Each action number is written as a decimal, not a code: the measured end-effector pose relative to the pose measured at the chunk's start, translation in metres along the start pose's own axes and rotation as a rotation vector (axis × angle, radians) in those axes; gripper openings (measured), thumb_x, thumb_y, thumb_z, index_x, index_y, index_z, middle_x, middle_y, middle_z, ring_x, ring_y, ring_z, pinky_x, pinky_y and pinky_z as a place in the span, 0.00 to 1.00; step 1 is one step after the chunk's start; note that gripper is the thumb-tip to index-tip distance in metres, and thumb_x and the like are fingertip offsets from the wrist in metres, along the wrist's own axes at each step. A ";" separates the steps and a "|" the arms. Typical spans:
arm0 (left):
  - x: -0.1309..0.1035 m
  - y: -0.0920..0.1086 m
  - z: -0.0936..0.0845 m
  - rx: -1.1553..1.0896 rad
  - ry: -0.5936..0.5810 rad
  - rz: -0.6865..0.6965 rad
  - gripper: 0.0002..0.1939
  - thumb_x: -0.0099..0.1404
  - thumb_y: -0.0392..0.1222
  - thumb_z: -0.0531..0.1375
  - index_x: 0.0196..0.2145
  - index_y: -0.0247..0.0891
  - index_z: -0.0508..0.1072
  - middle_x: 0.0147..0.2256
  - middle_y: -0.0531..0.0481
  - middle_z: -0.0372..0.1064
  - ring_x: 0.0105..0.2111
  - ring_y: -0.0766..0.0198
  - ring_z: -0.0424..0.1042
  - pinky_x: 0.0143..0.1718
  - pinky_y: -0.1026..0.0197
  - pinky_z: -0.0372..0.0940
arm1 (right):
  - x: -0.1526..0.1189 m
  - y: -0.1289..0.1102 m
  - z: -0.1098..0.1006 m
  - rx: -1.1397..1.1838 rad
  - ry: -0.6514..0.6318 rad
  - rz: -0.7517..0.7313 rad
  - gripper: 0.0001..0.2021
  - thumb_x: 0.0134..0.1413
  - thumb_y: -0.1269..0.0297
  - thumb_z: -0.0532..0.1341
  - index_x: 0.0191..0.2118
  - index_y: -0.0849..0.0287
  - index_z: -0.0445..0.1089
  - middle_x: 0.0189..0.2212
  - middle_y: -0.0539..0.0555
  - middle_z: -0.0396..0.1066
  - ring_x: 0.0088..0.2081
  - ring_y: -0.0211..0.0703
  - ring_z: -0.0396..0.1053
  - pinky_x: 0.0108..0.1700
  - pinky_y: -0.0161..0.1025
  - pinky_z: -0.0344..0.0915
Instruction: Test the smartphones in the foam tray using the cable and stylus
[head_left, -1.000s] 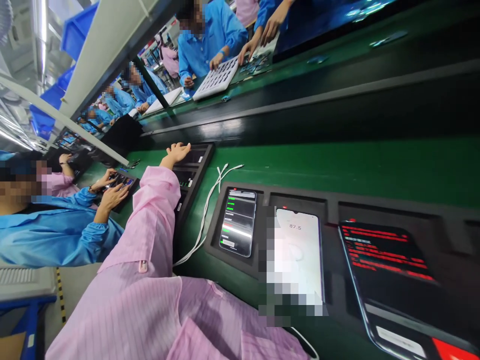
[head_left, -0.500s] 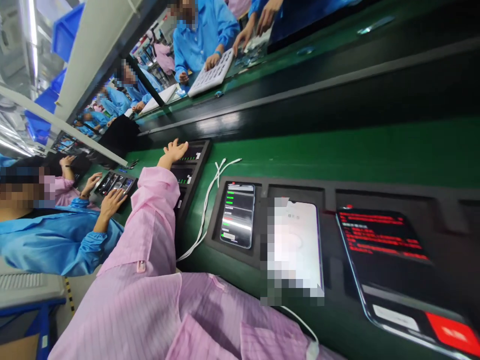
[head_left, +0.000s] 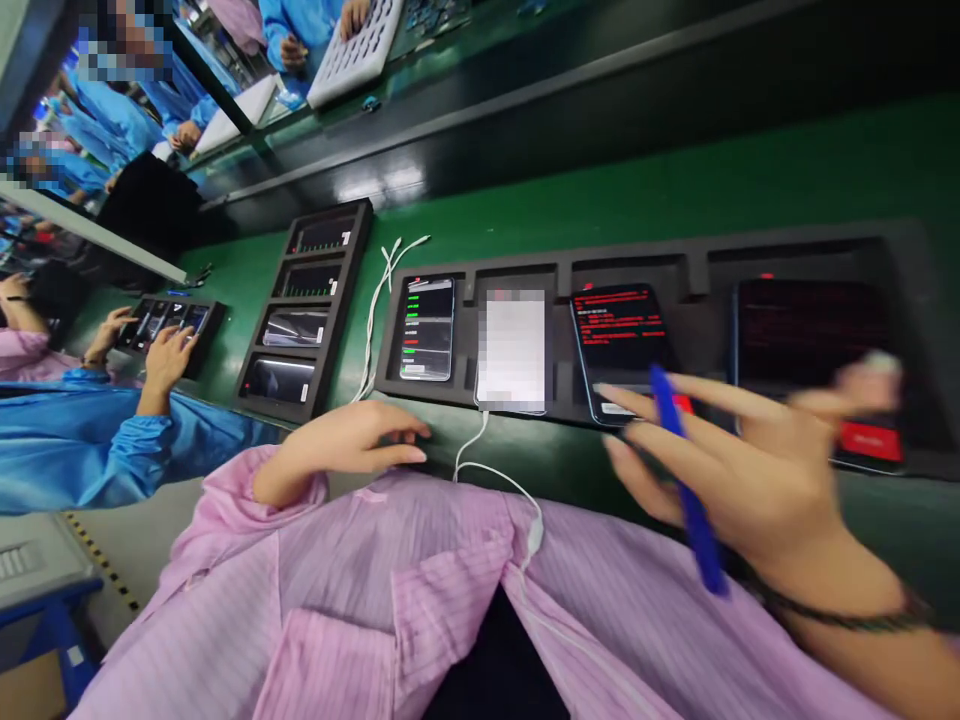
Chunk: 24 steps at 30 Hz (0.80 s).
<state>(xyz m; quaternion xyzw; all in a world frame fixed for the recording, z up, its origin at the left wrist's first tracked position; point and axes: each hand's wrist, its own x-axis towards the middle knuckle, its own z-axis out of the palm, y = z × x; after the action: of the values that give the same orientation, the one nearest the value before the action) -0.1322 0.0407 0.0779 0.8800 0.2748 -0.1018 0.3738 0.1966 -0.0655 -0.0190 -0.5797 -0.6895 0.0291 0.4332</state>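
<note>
My left hand (head_left: 360,437) hangs at the bench's front edge, its fingers loosely curved and apart, holding nothing. My right hand (head_left: 765,480), partly blurred, has a blue pen (head_left: 691,500) held between its fingers. It is over the front of a dark foam tray (head_left: 679,258) in front of me. Along this tray lie a phone with green lines of text (head_left: 427,330), a phone with a blurred white screen (head_left: 517,345), one with red text (head_left: 619,325), and a dark-screened one (head_left: 810,320) with a red button. My fingers partly cover the last two.
A second foam tray (head_left: 328,350) with several phones stands to the left, white cables (head_left: 381,300) beside it. Another white cable (head_left: 472,440) runs from the white-screened phone toward my chest. A co-worker's hand (head_left: 166,360) works at a further tray. A raised dark ledge (head_left: 480,170) runs behind.
My left hand has drawn back from the left tray to the bench edge. My right hand has come into view with the pen. The view has swung to the right.
</note>
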 end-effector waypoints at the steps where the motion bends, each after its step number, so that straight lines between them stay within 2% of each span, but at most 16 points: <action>1: 0.004 0.003 0.014 -0.016 0.061 -0.023 0.22 0.74 0.55 0.54 0.48 0.35 0.77 0.39 0.44 0.79 0.36 0.61 0.76 0.39 0.62 0.66 | 0.011 -0.002 0.010 0.004 -0.037 -0.175 0.02 0.56 0.61 0.62 0.34 0.47 0.72 0.35 0.47 0.78 0.46 0.56 0.74 0.63 0.79 0.46; 2: 0.010 0.005 0.027 -0.019 0.133 -0.063 0.20 0.74 0.54 0.54 0.47 0.35 0.77 0.37 0.45 0.79 0.34 0.61 0.75 0.37 0.62 0.65 | 0.023 -0.005 0.020 -0.002 -0.086 -0.241 0.05 0.56 0.65 0.60 0.36 0.48 0.72 0.36 0.48 0.78 0.49 0.56 0.73 0.65 0.80 0.38; 4: 0.024 0.008 0.047 -0.025 0.282 -0.159 0.18 0.74 0.52 0.55 0.45 0.35 0.78 0.34 0.47 0.78 0.31 0.63 0.74 0.34 0.63 0.63 | 0.044 -0.008 0.037 0.028 -0.135 -0.321 0.09 0.54 0.68 0.57 0.37 0.50 0.72 0.31 0.49 0.76 0.49 0.57 0.73 0.67 0.79 0.31; 7: 0.043 0.008 0.068 -0.082 0.439 -0.248 0.18 0.73 0.52 0.56 0.41 0.35 0.78 0.29 0.50 0.75 0.26 0.65 0.70 0.29 0.64 0.58 | 0.058 -0.008 0.051 0.013 -0.204 -0.310 0.11 0.49 0.69 0.55 0.36 0.53 0.73 0.29 0.50 0.73 0.46 0.54 0.73 0.68 0.77 0.32; 13: 0.071 -0.001 0.101 -0.281 0.590 -0.205 0.17 0.71 0.51 0.58 0.35 0.35 0.78 0.23 0.54 0.69 0.22 0.69 0.64 0.26 0.66 0.54 | 0.046 0.002 0.057 -0.081 -0.240 -0.262 0.12 0.48 0.71 0.53 0.34 0.54 0.73 0.34 0.53 0.74 0.45 0.54 0.73 0.66 0.79 0.35; 18: 0.088 -0.011 0.117 -0.458 0.744 -0.210 0.16 0.67 0.52 0.61 0.31 0.35 0.77 0.21 0.55 0.67 0.22 0.70 0.63 0.25 0.67 0.55 | 0.043 0.006 0.058 -0.116 -0.200 -0.165 0.14 0.50 0.69 0.52 0.36 0.53 0.74 0.37 0.56 0.74 0.46 0.55 0.72 0.63 0.84 0.33; 22: 0.092 -0.015 0.119 -0.539 0.746 -0.168 0.17 0.65 0.52 0.62 0.30 0.34 0.76 0.20 0.56 0.66 0.20 0.73 0.59 0.24 0.67 0.54 | 0.055 0.004 0.057 -0.161 -0.213 -0.071 0.17 0.52 0.70 0.51 0.40 0.52 0.77 0.37 0.57 0.73 0.48 0.56 0.71 0.62 0.86 0.35; 24: 0.092 -0.014 0.119 -0.533 0.739 -0.159 0.16 0.65 0.52 0.63 0.30 0.35 0.77 0.21 0.56 0.68 0.20 0.73 0.60 0.24 0.67 0.54 | 0.062 0.002 0.058 -0.178 -0.226 -0.054 0.18 0.52 0.71 0.51 0.39 0.53 0.77 0.38 0.58 0.74 0.48 0.57 0.71 0.62 0.86 0.35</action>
<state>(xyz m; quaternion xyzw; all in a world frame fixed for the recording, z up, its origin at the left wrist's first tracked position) -0.0610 0.0013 -0.0491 0.7067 0.4729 0.2647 0.4548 0.1644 0.0130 -0.0207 -0.5902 -0.7490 0.0214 0.3002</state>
